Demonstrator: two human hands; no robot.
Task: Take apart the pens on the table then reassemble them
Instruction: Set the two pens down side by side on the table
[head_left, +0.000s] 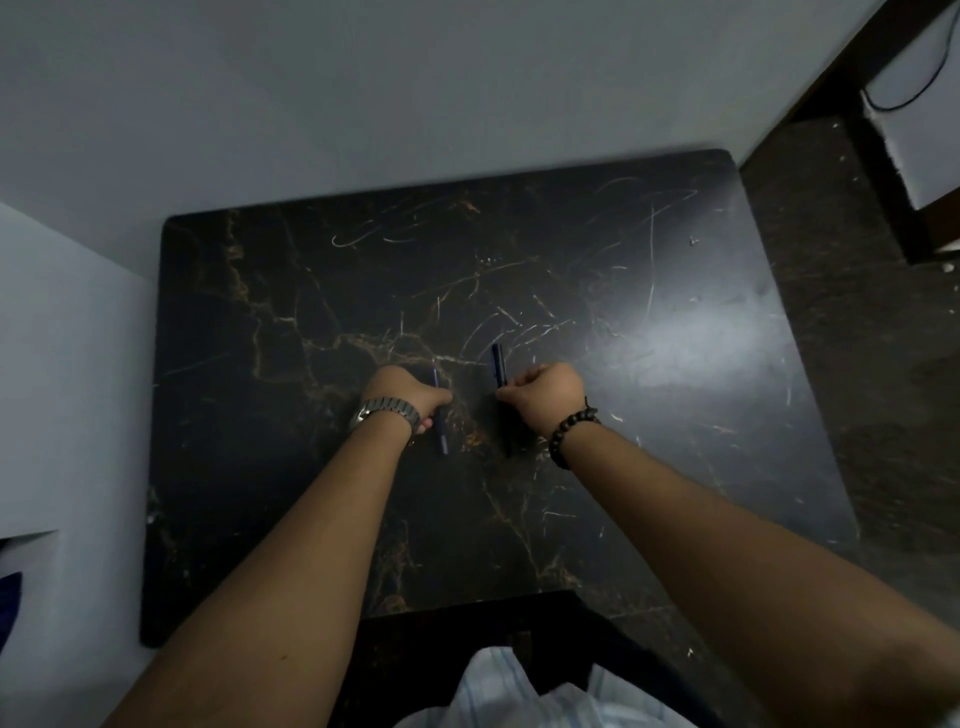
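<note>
Two dark blue pens lie lengthwise near the middle of a black marble-patterned table (291, 467). My left hand (402, 392), with a metal watch on its wrist, is closed around the left pen (442, 434); that pen's near end sticks out below the hand. My right hand (545, 392), with a dark bead bracelet on its wrist, is closed around the right pen (498, 361). The far end of the right pen pokes out beyond the fingers and its near end shows below the hand. Both pens' middles are hidden by the fingers.
The table stands against a pale wall at the back and a white surface (62, 364) on the left. Dark speckled floor (857, 364) lies to the right, with white furniture and a black cable (914, 98) at the far right. The tabletop is scratched.
</note>
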